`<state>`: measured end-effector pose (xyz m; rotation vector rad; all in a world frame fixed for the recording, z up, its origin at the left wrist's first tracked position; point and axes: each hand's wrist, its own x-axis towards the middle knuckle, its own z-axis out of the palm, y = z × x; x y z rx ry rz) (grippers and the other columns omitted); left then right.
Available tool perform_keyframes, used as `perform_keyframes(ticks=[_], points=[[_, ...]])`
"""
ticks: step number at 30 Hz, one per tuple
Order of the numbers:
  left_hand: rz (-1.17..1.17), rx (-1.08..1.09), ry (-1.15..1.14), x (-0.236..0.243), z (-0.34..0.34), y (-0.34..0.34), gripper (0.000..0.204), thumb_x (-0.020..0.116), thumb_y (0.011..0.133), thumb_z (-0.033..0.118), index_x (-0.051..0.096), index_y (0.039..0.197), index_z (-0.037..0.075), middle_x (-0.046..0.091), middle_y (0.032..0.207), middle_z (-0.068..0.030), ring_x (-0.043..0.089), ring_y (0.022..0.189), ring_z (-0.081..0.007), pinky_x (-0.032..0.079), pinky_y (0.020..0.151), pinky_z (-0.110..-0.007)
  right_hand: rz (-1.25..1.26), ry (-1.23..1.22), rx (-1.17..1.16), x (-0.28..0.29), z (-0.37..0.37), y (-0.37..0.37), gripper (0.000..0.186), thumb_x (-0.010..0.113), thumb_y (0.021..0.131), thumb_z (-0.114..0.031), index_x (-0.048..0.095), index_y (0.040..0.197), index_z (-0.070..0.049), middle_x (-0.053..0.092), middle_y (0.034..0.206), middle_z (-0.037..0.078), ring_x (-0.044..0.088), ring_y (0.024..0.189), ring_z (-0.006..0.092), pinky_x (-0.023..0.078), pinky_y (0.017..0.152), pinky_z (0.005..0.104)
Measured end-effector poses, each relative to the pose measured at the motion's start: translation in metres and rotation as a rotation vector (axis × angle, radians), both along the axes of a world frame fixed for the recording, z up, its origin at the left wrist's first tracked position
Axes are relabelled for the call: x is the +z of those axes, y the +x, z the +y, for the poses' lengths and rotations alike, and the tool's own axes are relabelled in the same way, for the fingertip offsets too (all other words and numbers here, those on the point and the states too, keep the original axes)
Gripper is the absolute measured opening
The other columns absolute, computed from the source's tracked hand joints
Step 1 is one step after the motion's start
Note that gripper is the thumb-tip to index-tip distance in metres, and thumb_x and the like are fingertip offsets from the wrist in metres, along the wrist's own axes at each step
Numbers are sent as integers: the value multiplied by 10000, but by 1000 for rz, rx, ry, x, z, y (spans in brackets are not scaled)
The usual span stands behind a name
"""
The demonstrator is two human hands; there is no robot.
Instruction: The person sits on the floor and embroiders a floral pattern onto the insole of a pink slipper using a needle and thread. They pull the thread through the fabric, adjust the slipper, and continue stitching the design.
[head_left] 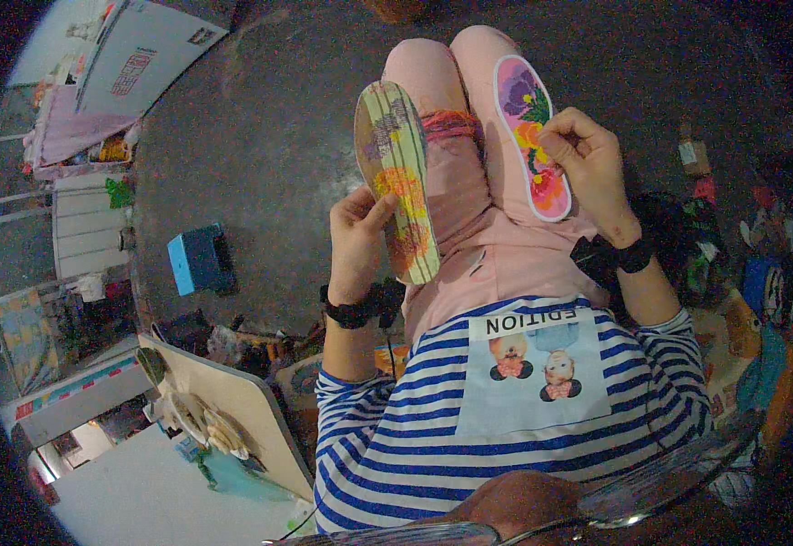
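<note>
Two embroidered insoles sit at the middle of the view, over the person's lap in pink trousers (469,209). The left insole (396,177), seen from its striped yellowish back with orange and grey stitching, stands tilted, toe toward twelve o'clock, its lower edge pinched in the left hand (357,241): the thumb presses on the near face and the fingers curl behind, closed on it. A tuft of orange thread (451,123) lies across the knee just at three o'clock of that insole's toe. The right insole (533,136), white-edged with purple, green and orange flowers, lies flat along the right thigh, heel toward five o'clock. The right hand (588,164) rests against its three o'clock edge, fingers curled shut in a pinch; whether they grip thread, a needle or the insole's rim I cannot tell. Both wrists wear black bands.

Beyond the knees, from nine to one o'clock, the dark floor (278,136) runs wide and bare, with only a blue box (196,259) at nine o'clock of the left hand, well apart. At eight o'clock a tan board (233,400) leans near the left elbow. At three to four o'clock, clutter of bags and cloth (733,273) crowds the right elbow's side.
</note>
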<state>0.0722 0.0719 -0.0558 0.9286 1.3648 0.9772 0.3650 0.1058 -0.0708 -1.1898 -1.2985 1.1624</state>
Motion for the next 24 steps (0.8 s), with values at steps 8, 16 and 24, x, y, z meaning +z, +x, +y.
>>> perform_keyframes(ticks=[8, 16, 24], points=[[198, -57, 41, 10, 3, 12, 146, 584, 901, 14, 668, 1000, -51, 693, 883, -47, 621, 767, -81, 495, 702, -236, -25, -117, -98, 3, -1, 22, 63, 596, 933, -88, 607, 893, -40, 550, 734, -35, 493, 631, 25, 394, 563, 183], [421, -15, 239, 4, 3, 19, 120, 642, 894, 59, 637, 858, -56, 612, 730, 3, 519, 669, -43, 435, 597, -223, -26, -85, -129, -4, 3, 41, 88, 587, 940, -101, 605, 887, -33, 550, 687, -28, 503, 609, 31, 391, 552, 186], [240, 13, 129, -2, 4, 24, 173, 674, 899, 126, 640, 828, -28, 615, 739, 15, 531, 667, -48, 432, 609, -213, -17, -84, -140, -3, 2, 43, 84, 588, 939, -98, 613, 887, -37, 550, 688, -32, 496, 610, 26, 390, 553, 183]])
